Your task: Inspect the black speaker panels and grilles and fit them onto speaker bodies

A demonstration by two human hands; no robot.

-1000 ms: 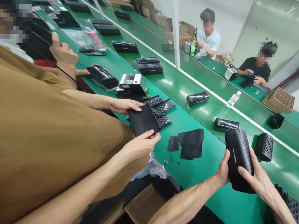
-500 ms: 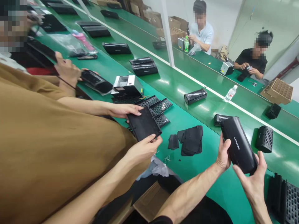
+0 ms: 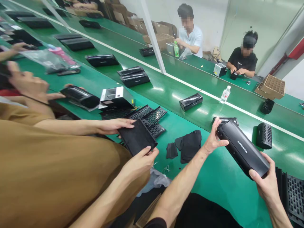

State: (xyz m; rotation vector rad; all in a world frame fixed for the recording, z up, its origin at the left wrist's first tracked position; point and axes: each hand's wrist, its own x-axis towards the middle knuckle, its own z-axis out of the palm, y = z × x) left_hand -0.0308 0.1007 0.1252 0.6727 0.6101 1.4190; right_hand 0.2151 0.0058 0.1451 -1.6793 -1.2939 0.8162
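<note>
Both my hands hold a long black speaker housing [image 3: 242,148] with white lettering, tilted above the green belt [image 3: 185,95]. My left hand [image 3: 212,139] grips its upper left end, fingers wrapped over the edge. Its lower right end rests in my right hand [image 3: 267,185], whose fingers curl up around the end. A second black housing [image 3: 222,120] lies on the belt just behind the held one. A stack of black fabric pieces [image 3: 187,144] lies left of my left hand.
A co-worker in a brown shirt [image 3: 54,167] at my left holds a flat black panel [image 3: 137,138]. Black grille panels [image 3: 149,117], a perforated black housing [image 3: 264,135], a water bottle [image 3: 225,94] and more housings lie on the belt. More grilles [image 3: 293,196] sit at the right edge. Two people work across the line.
I have swung the housing from nearly upright to a slant, its top going left. My left hand slid to its upper end, my right hand to its lower end.
</note>
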